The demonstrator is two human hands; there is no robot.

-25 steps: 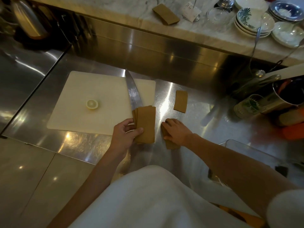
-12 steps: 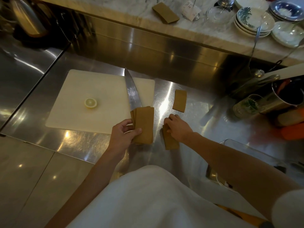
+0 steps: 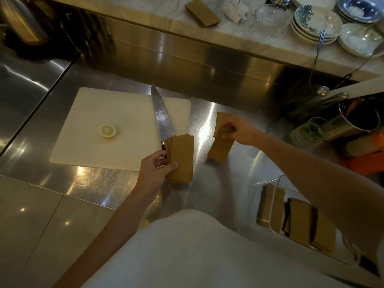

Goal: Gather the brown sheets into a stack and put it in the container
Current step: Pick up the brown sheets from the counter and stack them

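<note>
Left hand (image 3: 154,170) pinching fanned stack of brown sheets (image 3: 180,157), thumb on top, stack low over bench (image 3: 108,179) at cutting-board (image 3: 116,113) edge. Right hand (image 3: 239,130) reaching forward, fingers closed on loose sheets (image 3: 220,145) — far sheet under fingertips, nearer one hanging tilted from grip. Risk: hanging sheet slips from loose pinch; fanned stack splays if not squared. Knife (image 3: 161,115) blade just beside stack — handle hidden under it, snag likely. Container (image 3: 274,204) near right, under right forearm, already holding sheets.
</note>
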